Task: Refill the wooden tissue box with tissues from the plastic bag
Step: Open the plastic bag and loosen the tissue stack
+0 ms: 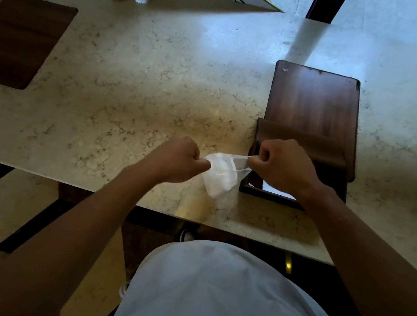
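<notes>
Clear, crinkled plastic bag (220, 172) with white tissues stretches between my left hand (175, 162) and right hand (284, 166), both grips clenched on it. It hangs over the marble tabletop (138, 77), beside the dark wooden tissue box (313, 103).

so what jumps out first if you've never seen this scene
Both fists, left hand and right hand, stretch a clear plastic bag between them above the marble counter. Just right, partly under the right hand, sits the dark wooden tissue box.
</notes>
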The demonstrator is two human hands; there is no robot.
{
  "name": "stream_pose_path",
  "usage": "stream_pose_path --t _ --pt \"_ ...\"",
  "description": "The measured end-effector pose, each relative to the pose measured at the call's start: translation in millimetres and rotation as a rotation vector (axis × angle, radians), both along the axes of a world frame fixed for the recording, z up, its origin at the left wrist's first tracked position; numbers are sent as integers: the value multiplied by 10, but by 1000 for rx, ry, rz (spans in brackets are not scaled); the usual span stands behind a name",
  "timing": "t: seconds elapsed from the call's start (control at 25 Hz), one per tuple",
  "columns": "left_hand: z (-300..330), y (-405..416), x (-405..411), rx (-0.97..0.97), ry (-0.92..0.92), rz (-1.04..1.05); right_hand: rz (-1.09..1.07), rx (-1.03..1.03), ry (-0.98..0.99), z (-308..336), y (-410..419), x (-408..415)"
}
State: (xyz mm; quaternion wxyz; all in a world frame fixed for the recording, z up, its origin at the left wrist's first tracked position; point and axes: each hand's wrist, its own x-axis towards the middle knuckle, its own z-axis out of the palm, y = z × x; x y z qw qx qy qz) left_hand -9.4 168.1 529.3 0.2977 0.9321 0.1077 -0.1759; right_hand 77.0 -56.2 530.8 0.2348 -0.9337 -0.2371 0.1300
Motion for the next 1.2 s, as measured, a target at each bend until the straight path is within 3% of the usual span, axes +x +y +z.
stream_pose_path --t 0.12,0.24,0.48,0.72,0.92,1.0,1.12,1.2 --pt "38 -13 71 27 3 6 16 -84 -49 26 52 -36" --pt "18 -137 55 -84 -62 87 -31 -104 -45 80 64 -29" --pt "20 -350 40 -312 -49 187 143 171 -105 274 253 -224" --pt "7 -396 -2 -487 -78 201 296 -180 219 163 405 -172" --pt "2 -397 -39 -540 -58 105 206 -79 537 19 465 -141" --pt "-8 -378 -71 -595 -50 108 239 -104 562 -8 440 -116" --pt "-74 -325 -116 -611 -69 261 141 -88 604 -100 381 -79" --pt "-194 -275 -112 -479 -79 427 20 71 718 -114 332 -97"
